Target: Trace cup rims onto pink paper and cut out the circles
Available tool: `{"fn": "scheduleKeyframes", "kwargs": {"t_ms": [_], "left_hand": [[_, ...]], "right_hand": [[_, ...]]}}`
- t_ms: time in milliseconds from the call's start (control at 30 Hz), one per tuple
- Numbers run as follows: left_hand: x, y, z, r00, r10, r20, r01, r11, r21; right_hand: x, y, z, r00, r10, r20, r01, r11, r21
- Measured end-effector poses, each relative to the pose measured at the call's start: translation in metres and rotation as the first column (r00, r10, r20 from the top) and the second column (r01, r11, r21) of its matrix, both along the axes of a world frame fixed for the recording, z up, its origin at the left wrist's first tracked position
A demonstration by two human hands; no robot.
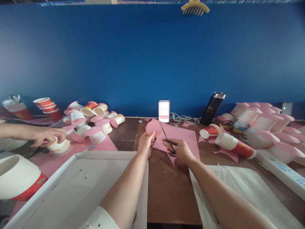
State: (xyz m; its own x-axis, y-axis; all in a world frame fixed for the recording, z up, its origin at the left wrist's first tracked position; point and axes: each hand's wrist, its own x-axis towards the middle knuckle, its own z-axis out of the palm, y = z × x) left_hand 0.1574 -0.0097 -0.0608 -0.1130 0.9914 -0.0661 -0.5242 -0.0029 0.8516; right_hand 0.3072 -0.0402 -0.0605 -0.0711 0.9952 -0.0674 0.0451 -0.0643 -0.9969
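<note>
Between thumb and fingers, my left hand (146, 143) grips a round pink paper disc (153, 128), holding it up over the desk. My right hand (181, 150) is closed around a pair of dark scissors (169, 142), whose blade points up beside the disc's right edge. Beneath both hands lies a larger pink paper sheet (188, 137), with a pointed offcut near its lower edge. The fingers of my right hand partly cover the scissor handles.
At left, another person's hand (49, 136) touches a white cup (60, 147) near piled paper cups with pink discs. A white box lid (78, 187) lies in front. Rightward are a black flask (213, 108), stacked cups (235, 146), pink-covered cups (267, 124) and a power strip (282, 171).
</note>
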Motion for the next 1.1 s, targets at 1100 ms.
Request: {"fn": "scheduleKeyframes", "kwargs": {"t_ms": [1100], "left_hand": [[-0.010, 0.007, -0.003, 0.995, -0.026, -0.098, 0.026, 1.000, 0.002]], "right_hand": [[0.007, -0.001, 0.004, 0.995, 0.069, -0.072, -0.067, 0.997, 0.024]]}}
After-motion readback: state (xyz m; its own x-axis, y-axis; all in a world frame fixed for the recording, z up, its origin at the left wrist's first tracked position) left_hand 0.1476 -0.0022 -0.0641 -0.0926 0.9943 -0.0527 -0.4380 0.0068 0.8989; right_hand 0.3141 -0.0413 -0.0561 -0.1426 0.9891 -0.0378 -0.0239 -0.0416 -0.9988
